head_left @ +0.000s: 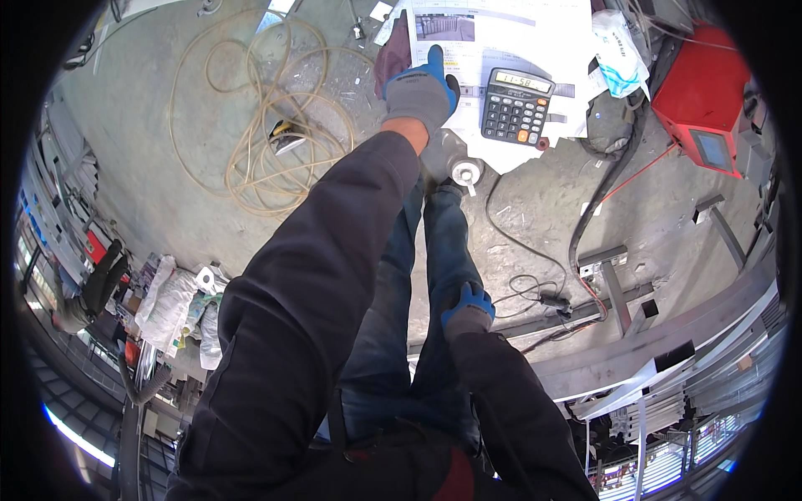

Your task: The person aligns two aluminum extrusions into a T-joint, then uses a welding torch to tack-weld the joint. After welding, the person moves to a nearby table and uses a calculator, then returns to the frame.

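Note:
My left hand (420,93), in a grey and blue glove, reaches over the left side of printed paper sheets (510,46). Its index finger is stretched out onto the paper and the thumb stands apart; no held thing shows. A black desk calculator (516,107) with a lit display lies on the sheets, right of this hand. Dark maroon cloth (393,63) shows beside the sheets' left edge. Gloved the same way, my right hand (469,313) rests on my right leg near the knee, fingers a little spread. A white round fitting (466,171) sits just below the papers.
Coiled tan hose (259,117) spreads over the concrete floor at left. At the right stand a red machine (706,92) and a thick black cable (589,217). Metal beams (622,359) lie lower right. White bags (167,305) are heaped lower left; a plastic bag (618,54) lies by the papers.

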A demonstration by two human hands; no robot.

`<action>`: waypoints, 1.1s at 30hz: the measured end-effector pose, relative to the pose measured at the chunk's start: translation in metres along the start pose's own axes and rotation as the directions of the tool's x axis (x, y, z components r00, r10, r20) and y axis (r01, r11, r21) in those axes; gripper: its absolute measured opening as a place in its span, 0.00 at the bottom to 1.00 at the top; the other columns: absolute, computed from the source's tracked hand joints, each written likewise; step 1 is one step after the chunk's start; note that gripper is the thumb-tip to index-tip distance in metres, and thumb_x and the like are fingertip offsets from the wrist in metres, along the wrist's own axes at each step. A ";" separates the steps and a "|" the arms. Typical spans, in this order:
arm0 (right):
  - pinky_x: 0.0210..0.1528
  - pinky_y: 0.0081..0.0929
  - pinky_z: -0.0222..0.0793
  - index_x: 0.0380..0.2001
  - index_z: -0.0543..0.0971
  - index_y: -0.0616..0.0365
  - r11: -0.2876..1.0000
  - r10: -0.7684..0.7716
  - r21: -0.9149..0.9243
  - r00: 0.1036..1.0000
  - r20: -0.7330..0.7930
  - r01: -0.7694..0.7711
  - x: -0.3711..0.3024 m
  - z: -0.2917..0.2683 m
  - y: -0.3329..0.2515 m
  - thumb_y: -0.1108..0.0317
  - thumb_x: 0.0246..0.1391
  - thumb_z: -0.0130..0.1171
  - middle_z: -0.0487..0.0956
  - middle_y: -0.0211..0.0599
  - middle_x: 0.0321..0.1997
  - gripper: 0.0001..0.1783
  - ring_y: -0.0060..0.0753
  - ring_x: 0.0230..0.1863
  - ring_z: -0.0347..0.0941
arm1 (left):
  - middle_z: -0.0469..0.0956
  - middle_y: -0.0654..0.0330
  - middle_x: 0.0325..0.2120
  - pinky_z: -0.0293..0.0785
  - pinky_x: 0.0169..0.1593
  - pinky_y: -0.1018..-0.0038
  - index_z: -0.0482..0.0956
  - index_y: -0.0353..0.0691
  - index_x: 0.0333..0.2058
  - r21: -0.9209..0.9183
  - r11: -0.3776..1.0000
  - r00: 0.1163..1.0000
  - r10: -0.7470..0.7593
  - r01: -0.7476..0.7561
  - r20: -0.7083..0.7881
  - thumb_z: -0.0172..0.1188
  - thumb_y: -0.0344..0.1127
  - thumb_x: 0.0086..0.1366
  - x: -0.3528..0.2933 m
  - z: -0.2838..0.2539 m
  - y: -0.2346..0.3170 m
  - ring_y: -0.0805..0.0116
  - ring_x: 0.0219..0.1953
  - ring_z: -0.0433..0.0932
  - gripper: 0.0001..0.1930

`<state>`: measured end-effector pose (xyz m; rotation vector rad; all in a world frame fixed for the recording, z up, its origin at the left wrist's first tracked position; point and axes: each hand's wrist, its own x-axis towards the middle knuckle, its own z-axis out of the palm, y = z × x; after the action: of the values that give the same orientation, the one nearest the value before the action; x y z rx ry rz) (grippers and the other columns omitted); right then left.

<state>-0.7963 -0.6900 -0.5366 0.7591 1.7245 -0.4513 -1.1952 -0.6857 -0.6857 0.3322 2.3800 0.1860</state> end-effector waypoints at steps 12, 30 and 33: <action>0.72 0.49 0.68 0.69 0.75 0.47 1.000 0.020 -0.024 0.999 0.035 -0.019 -0.001 -0.003 -0.002 0.53 0.50 0.69 0.72 0.46 0.74 0.41 0.53 0.72 0.70 | 0.89 0.44 0.37 0.82 0.45 0.47 0.76 0.44 0.62 -0.101 0.994 0.990 0.031 -0.045 -0.134 0.58 0.48 0.70 0.002 0.019 -0.017 0.42 0.40 0.88 0.26; 0.74 0.49 0.65 0.69 0.76 0.47 0.999 0.040 -0.021 0.997 0.062 -0.039 0.006 -0.016 -0.015 0.52 0.51 0.69 0.71 0.44 0.75 0.40 0.51 0.73 0.69 | 0.86 0.37 0.47 0.77 0.56 0.50 0.79 0.34 0.56 -0.640 0.754 0.942 -0.304 0.149 -0.139 0.58 0.44 0.70 -0.030 0.037 -0.043 0.34 0.52 0.84 0.23; 0.74 0.49 0.65 0.69 0.76 0.47 0.999 0.034 -0.032 0.998 0.057 -0.032 0.005 -0.016 -0.016 0.53 0.51 0.69 0.71 0.44 0.75 0.40 0.51 0.73 0.69 | 0.85 0.37 0.49 0.77 0.56 0.51 0.78 0.33 0.56 -0.644 0.734 0.930 -0.356 0.216 -0.094 0.61 0.45 0.69 -0.040 0.040 -0.048 0.34 0.53 0.83 0.24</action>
<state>-0.8191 -0.6902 -0.5379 0.7445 1.6592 -0.4188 -1.1482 -0.7415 -0.7005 -0.3990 2.3705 0.8803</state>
